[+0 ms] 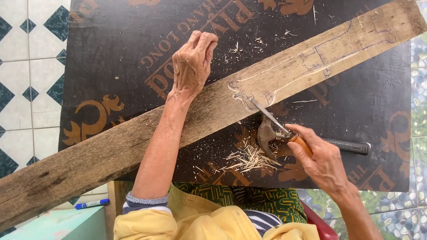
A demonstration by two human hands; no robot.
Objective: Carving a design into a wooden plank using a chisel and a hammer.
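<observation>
Head view: one weathered plank [133, 142] laid diagonally across one dark printed board [111, 53]. Left hand [192, 66] flat, pressing plank's upper edge. Right hand [322, 162] closed around one wooden-handled chisel [275, 122], blade tip touching plank's drawn outline. One hammer [269, 135] beneath. One blue marker [92, 204] on floor.

plank [133, 142] on board [115, 53], hammer [311, 140] beside

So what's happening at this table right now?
A person is carving a long wooden plank that lies slantwise on a dark board. The left hand presses the plank flat. The right hand holds a chisel, its tip at an outline drawn on the wood. A hammer lies beside it, with shavings scattered nearby.
</observation>
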